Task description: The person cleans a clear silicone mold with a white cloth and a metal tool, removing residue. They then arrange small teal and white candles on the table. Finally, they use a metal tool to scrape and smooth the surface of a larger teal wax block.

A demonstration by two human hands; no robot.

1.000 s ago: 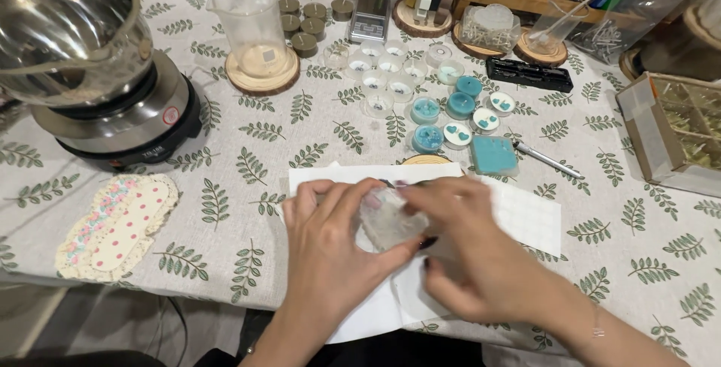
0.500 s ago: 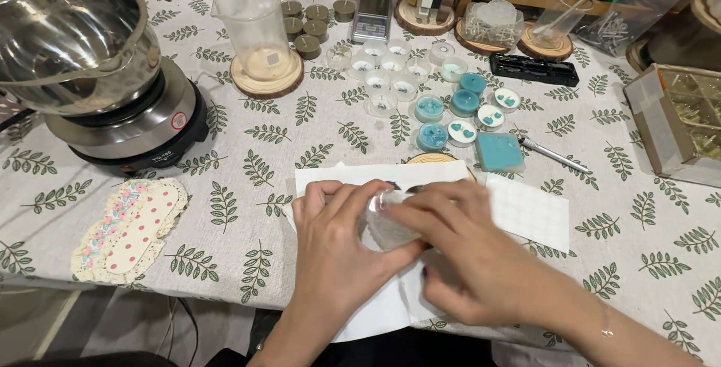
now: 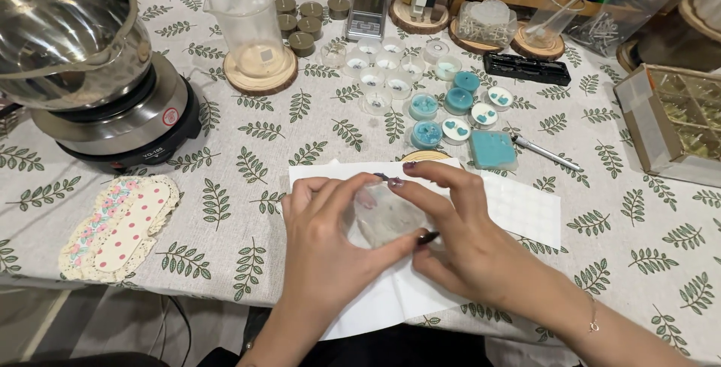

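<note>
My left hand (image 3: 324, 241) and my right hand (image 3: 464, 226) both hold a small clear plastic cup (image 3: 384, 217) between their fingers, low over a white sheet of paper (image 3: 526, 213) at the table's near edge. The right fingers arch over the cup's top; the left thumb presses its lower side. What is inside the cup cannot be made out.
Behind the sheet stand several small teal wax candles (image 3: 426, 134), a teal wax block (image 3: 492, 149), clear empty cups (image 3: 374, 78) and a metal pen-like tool (image 3: 546, 154). A steel bowl on a hot plate (image 3: 120, 123) sits far left, a glass beaker (image 3: 249, 25) on a wooden coaster beside it. A floral pot holder (image 3: 120, 226) lies near left; a glass box (image 3: 676, 119) at right.
Both hands stay closed round the clear cup, with the fingers shifting slightly over it. The view has shifted a little; nothing on the table has moved.
</note>
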